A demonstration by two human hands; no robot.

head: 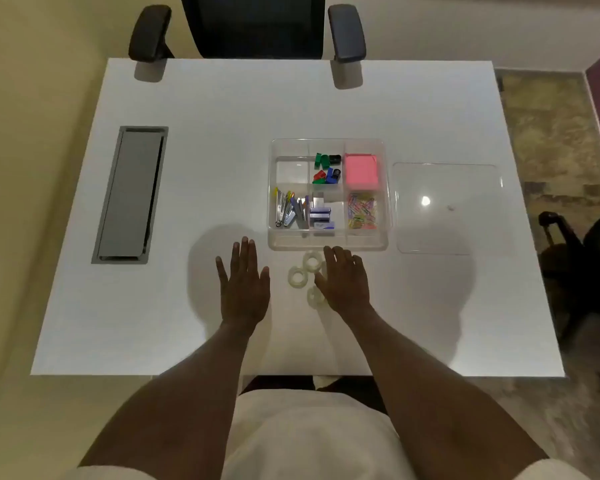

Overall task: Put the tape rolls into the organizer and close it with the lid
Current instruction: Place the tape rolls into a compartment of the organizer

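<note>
A clear plastic organizer [328,240] with six compartments stands mid-table; its far left compartment is empty. Its clear lid [447,233] lies flat on the table to the right of it. Three clear tape rolls lie just in front of the organizer: one [311,260] nearest it, one [297,276] to the left, one [314,296] nearest me and partly under my right hand. My right hand [344,280] hovers flat over the rolls, fingers apart, holding nothing. To the left of the rolls, my left hand [245,282] rests flat and open on the table.
The organizer holds coloured clips [327,169], pink sticky notes [361,169], staplers [291,211], staple boxes [321,216] and paper clips [362,210]. A grey cable hatch [130,194] is set into the white table [222,116] at left. A black office chair [253,26] stands opposite.
</note>
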